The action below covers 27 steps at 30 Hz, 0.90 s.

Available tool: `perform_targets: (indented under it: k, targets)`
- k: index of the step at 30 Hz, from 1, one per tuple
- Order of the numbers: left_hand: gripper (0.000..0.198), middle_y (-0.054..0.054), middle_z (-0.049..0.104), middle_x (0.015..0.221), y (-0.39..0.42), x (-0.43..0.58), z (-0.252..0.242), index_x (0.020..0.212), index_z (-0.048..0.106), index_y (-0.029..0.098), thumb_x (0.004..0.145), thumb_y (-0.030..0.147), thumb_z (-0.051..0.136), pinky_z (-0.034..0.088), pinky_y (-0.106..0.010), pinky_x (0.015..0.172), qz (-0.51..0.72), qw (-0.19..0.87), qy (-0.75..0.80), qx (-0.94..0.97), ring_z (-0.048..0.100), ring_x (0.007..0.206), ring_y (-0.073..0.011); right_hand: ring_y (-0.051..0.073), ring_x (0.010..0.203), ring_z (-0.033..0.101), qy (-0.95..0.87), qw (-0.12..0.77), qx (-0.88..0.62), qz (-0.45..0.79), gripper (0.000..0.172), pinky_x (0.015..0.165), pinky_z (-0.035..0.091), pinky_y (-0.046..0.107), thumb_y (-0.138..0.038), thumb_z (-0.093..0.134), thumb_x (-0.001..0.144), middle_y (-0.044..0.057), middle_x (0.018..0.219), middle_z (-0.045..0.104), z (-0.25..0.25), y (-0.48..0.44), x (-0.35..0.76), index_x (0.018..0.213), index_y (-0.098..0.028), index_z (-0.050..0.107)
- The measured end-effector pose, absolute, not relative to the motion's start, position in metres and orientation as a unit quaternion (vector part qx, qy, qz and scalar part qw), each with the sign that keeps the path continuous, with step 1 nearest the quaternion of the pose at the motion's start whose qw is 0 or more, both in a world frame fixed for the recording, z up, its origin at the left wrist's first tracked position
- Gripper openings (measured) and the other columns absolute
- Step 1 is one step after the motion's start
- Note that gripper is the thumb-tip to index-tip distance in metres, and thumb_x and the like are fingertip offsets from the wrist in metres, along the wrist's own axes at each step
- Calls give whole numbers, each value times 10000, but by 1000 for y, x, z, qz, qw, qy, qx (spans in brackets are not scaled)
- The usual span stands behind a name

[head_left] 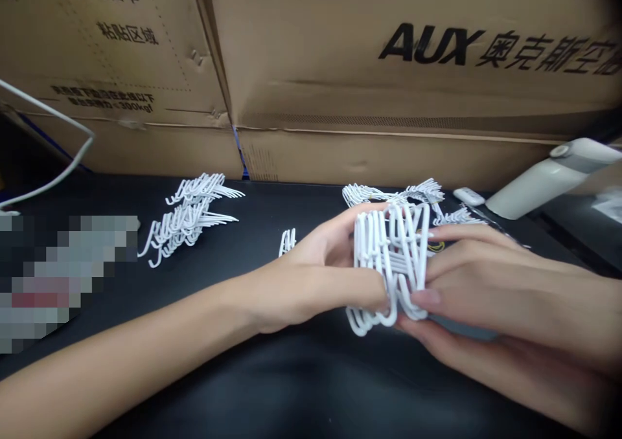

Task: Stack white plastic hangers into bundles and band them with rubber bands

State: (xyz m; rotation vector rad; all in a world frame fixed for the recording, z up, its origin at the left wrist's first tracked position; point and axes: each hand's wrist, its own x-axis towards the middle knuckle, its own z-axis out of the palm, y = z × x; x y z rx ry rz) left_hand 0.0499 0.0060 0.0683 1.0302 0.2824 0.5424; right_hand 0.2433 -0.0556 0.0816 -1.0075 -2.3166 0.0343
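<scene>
Held between both hands, a bundle of white wire hooks [370, 245] is kept upright above the table. It is clasped by the left hand [323, 274] from the left, the thumb laid across the near side at the lower part; how the fingers behind are placed cannot be told. On the right, its edge is pinched by the right hand [479, 274], with the thumb pressed near the lower corner and fingers set against the side and underneath.

Beneath the grip, a black table [257, 222] is seen. Just beyond the left wrist, a small set of hooks [287, 239] is partly covered. Well to the left of the grip, stacked hooks [187, 219] are laid in overlapping rows. Behind the grip, more bunched hooks [422, 191] are spread; to their right a small white object [469, 197] and a pale bottle [534, 183], tipped over, are found. Beyond everything, the back is closed off by printed cardboard boxes [340, 70].
</scene>
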Motion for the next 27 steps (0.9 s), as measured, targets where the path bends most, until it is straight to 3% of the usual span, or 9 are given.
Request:
perform_targets:
  k: [7,16,22,27]
  targets:
    - [644,-19,675,930,4,50,72,1231,451,221,640,52,640,544,-338,722,204,873,108,430,659,755,-161,237,880,687,-797,374,-472,40,157,673,636,321,-227,671,760,-58,874,695,91,-73,235,812,-375,667]
    - [634,-25,686,872,2,50,73,1275,447,217,684,66,622,544,-353,726,210,861,121,448,672,696,-167,225,862,651,-830,355,-425,72,180,942,528,383,-187,680,758,-78,801,695,91,-66,242,825,-349,639]
    - [647,-48,674,980,8,49,67,1261,459,214,675,95,707,517,-310,770,225,839,133,477,658,808,-169,203,787,638,-836,354,-417,46,114,1004,474,372,-240,691,768,-76,730,674,86,-71,247,796,-321,617]
    - [694,-25,678,903,5,51,67,1333,394,253,707,111,658,531,-343,732,208,865,119,440,666,748,-175,198,778,653,-860,356,-364,29,148,975,497,351,-190,688,757,-68,749,691,89,-61,246,830,-309,639]
